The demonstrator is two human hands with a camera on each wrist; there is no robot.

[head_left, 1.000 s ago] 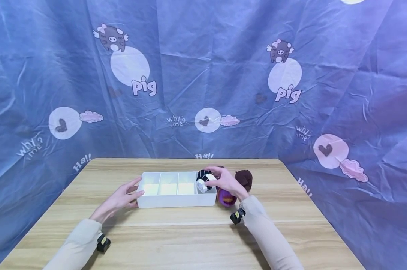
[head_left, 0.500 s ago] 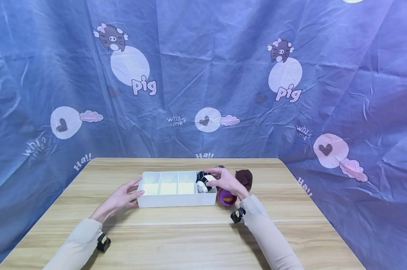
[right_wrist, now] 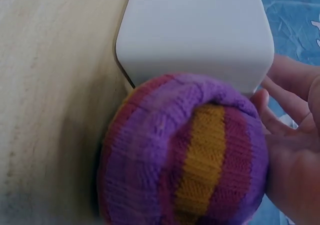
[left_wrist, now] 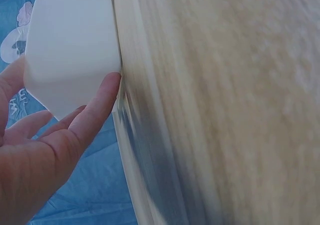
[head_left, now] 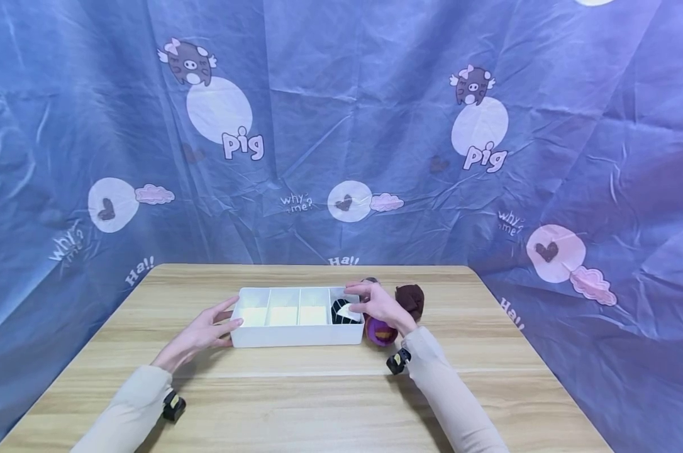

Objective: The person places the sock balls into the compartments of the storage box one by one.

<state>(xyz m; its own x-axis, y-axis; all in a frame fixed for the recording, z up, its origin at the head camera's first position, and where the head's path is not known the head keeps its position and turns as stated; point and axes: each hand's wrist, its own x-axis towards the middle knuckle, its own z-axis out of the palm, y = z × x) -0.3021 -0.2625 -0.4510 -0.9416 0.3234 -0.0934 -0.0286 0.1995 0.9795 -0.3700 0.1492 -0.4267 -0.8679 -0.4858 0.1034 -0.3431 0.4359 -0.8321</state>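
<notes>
In the head view, a black-and-white rolled-up sock [head_left: 344, 312] sits in the rightmost compartment of a white divided box [head_left: 296, 336]. My right hand [head_left: 380, 304] is over that end of the box, fingers above the compartment and thumb beside the sock. A purple rolled-up sock [right_wrist: 185, 150] with mustard and maroon stripes lies against the box's right end, below my right hand. My left hand [head_left: 201, 332] touches the box's left end. Seen from the left wrist, its fingers [left_wrist: 96, 107] are spread and fairly straight along the white wall.
A dark brown rolled bundle [head_left: 410, 301] lies to the right of the box. Part of a grey item [head_left: 370, 279] shows behind my right hand. The wooden table [head_left: 296, 402] meets a blue printed curtain [head_left: 302, 157] at the back and sides.
The black-and-white sock has dropped lower into the rightmost compartment, and the fingers of my right hand have come off it. My left hand and the box have stayed put.
</notes>
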